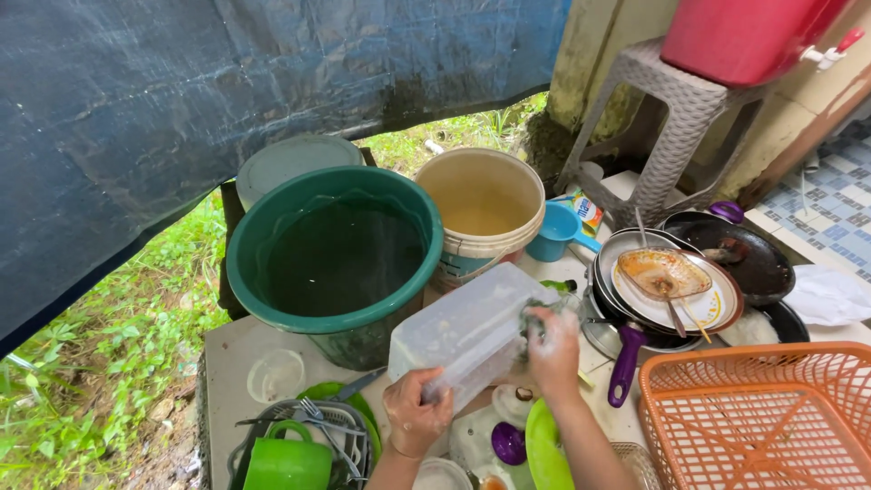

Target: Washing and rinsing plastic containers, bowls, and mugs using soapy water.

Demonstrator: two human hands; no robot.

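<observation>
My left hand (415,413) grips the near edge of a clear plastic container (463,328), holding it tilted above the worktop. Against the container's right side, my right hand (553,349) presses a soapy green scouring pad (533,319). Below the hands lie a purple lid (508,443), a green plate (543,449) and small white lids.
A green bucket of water (336,254) and a cream bucket (481,204) stand behind. At right sit stacked dirty plates and pans (671,281), a black pan (739,254) and an orange basket (762,413). A green mug (286,463) and forks rest in a rack at bottom left.
</observation>
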